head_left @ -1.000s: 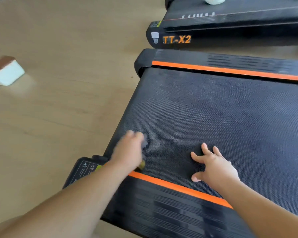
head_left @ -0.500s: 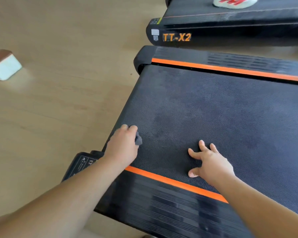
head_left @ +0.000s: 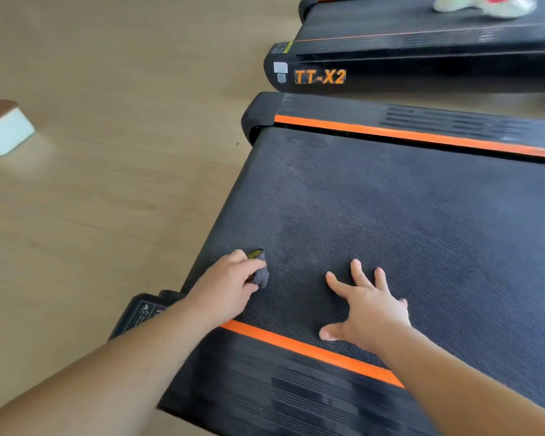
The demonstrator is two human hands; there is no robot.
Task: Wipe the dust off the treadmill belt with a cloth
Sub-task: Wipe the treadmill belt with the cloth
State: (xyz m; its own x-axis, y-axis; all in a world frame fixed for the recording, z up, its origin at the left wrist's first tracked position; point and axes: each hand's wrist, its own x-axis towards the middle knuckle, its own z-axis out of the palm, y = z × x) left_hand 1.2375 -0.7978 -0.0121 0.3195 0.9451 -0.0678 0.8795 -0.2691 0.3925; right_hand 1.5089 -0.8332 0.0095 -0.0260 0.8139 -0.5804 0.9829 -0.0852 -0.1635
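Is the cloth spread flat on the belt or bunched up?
Bunched up: the cloth is a small dark wad gripped by the left hand on the treadmill belt.

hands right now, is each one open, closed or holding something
Left hand: closed on the dark cloth, on the treadmill belt.
Right hand: open, fingers spread flat on the belt, holding nothing.

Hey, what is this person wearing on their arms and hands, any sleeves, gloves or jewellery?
Nothing shows. The left forearm and right forearm are bare to the frame edge, with no sleeves in view. The left hand and right hand have no gloves, and no watch, bracelet or ring is visible.
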